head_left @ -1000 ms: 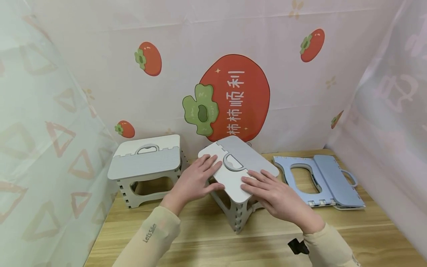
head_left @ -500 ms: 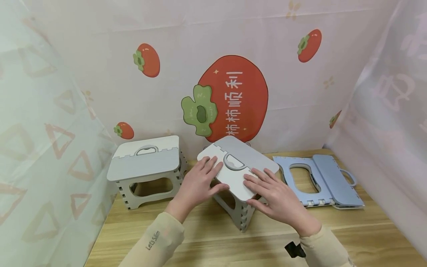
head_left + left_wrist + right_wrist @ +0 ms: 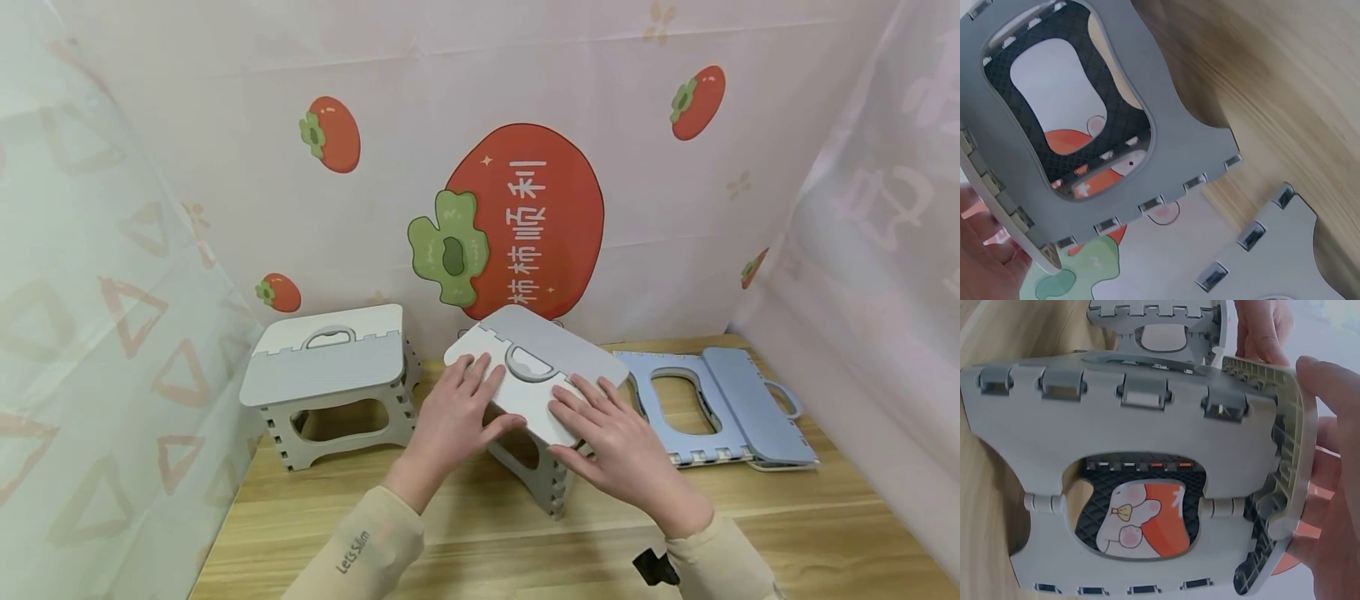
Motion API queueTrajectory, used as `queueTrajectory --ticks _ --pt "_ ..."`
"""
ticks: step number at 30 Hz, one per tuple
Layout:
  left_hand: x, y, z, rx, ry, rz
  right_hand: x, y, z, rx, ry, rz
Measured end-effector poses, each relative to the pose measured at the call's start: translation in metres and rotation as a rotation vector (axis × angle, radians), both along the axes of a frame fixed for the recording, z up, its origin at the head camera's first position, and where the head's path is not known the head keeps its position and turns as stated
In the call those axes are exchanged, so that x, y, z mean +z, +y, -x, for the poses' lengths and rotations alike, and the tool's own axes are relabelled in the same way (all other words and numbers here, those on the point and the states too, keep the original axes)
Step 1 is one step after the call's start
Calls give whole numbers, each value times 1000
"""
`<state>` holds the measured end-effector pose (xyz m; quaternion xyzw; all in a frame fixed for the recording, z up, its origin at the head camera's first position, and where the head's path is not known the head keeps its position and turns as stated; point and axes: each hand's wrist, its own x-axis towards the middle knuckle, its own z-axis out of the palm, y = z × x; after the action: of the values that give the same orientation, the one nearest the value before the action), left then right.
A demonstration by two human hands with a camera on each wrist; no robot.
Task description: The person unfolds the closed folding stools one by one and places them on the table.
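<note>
A folding step stool (image 3: 534,400) with a white and grey top stands unfolded at an angle on the table, in the middle of the head view. My left hand (image 3: 453,417) rests on the white half of its top, fingers spread and fairly straight. On the near right corner lies my right hand (image 3: 618,446), fingers flat across the top and thumb along the edge. The half-round carry handle (image 3: 528,364) sits between the hands. In the left wrist view the stool's grey side frame (image 3: 1169,87) fills the upper left; its jointed end panel (image 3: 1129,425) shows in the right wrist view.
A second unfolded stool (image 3: 330,375) stands to the left. A blue folded-flat stool (image 3: 757,408) lies on the wooden table (image 3: 480,550) at the right. Behind hangs a cloth backdrop (image 3: 645,208) with printed persimmons, and similar cloth walls both sides.
The middle stool has turned slightly, its near leg corner shifting right. Both hands stay on its top; the left has slid a little to the right.
</note>
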<state>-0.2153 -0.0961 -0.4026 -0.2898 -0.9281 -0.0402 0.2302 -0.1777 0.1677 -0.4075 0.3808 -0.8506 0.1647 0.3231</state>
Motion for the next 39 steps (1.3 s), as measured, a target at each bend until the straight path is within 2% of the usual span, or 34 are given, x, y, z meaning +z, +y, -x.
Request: queueTrajectory --ticks 6,12,22,29,34,39 --pt "-3 8 -6 38 74 12 -1 -3 1 -23 18 5" --pt "-4 10 -9 44 112 36 -2 -3 7 13 45 51" --pt "1 -5 3 -53 116 37 -1 5 17 64 43 46" --pt "2 -13 11 -106 136 59 0 10 21 91 10 31" --pt "2 -12 11 -91 180 86 1 13 25 114 -26 26" --pt "-4 -4 8 -53 244 62 2 16 30 131 -32 24"
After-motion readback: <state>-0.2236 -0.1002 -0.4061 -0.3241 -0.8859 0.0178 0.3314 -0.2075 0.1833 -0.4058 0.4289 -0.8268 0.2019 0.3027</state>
